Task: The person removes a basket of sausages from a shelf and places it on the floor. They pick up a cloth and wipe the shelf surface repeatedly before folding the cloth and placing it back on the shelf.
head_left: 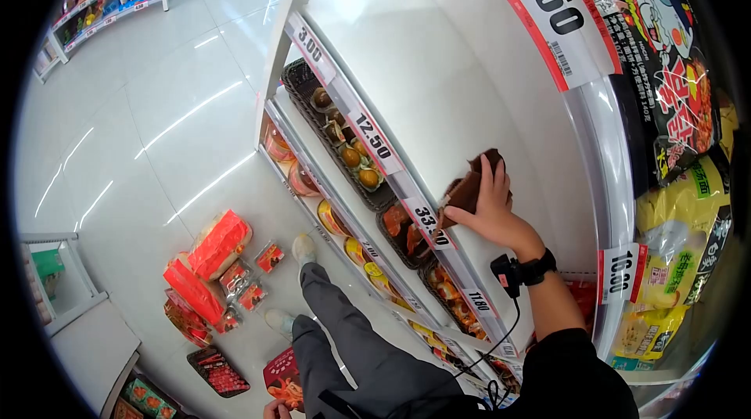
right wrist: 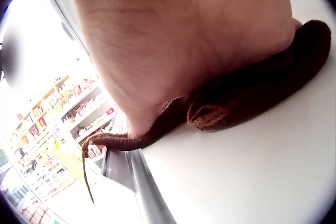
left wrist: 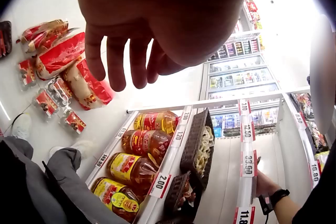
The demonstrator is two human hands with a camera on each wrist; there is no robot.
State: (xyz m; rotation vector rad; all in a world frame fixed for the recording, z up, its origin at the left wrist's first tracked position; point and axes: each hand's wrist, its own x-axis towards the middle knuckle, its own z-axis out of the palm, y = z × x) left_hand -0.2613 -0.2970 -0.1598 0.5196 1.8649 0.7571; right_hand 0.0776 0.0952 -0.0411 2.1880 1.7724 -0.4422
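Observation:
A brown cloth [head_left: 465, 193] lies bunched on the white shelf board, beneath my right hand [head_left: 494, 212]. The fingers extend over the cloth and the thumb spreads toward the shelf's front edge. In the right wrist view, the palm [right wrist: 184, 40] presses on the folded cloth [right wrist: 262, 95], and one thin end hangs over the metal edge. My left hand [head_left: 278, 410] shows only partly at the bottom of the head view. Seen from the left wrist, that hand [left wrist: 157, 24] hangs with relaxed fingers, holding nothing, above the floor and lower shelves.
Lower shelves hold dark baskets [head_left: 375, 198] of packaged food and bottles [left wrist: 144, 142]. Red-and-white packages [head_left: 221, 245], small packs and a dark tray [head_left: 218, 372] lie on the floor beside the person's feet. Noodle bags [head_left: 677, 90] fill the neighbouring shelf. A cable runs from the right wrist.

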